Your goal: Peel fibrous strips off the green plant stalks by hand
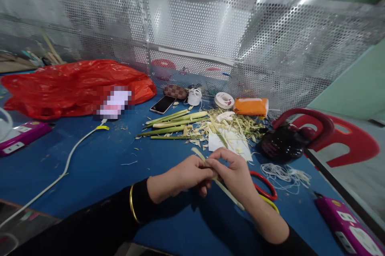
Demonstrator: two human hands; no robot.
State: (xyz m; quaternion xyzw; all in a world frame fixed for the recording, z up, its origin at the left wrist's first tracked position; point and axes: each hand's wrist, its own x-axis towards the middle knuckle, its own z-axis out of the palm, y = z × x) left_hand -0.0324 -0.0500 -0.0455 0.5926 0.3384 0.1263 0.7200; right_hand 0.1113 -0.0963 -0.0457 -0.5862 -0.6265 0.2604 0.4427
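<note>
Both hands were over the near part of the blue tabletop point(99, 172), with a pale green plant strip point(230, 194) between them. Its long axis ran diagonally: the far end pointed away and to the left, the near end back toward the person and to the right, finishing beside the right wrist. Strip looked thin, flat and almost straight; the middle was covered by the grip. Left hand point(188, 174): thumb and index fingers closed on the strip, the others curled underneath. Right hand point(236, 172): thumb and index pinched together at the strip, just beside the left thumb, no visible gap. A short piece stuck out beyond the fingers on the far side; a longer length trailed below them, inward of the right palm. Farther out lay a bundle of cut green stalks point(173, 124), pointing roughly left to right, and next to them a heap of shavings point(245, 123) partly over a white paper point(215, 142). Right of the right forearm: a red loop handle point(272, 192), partly hidden, and tangled white string point(281, 172).
</note>
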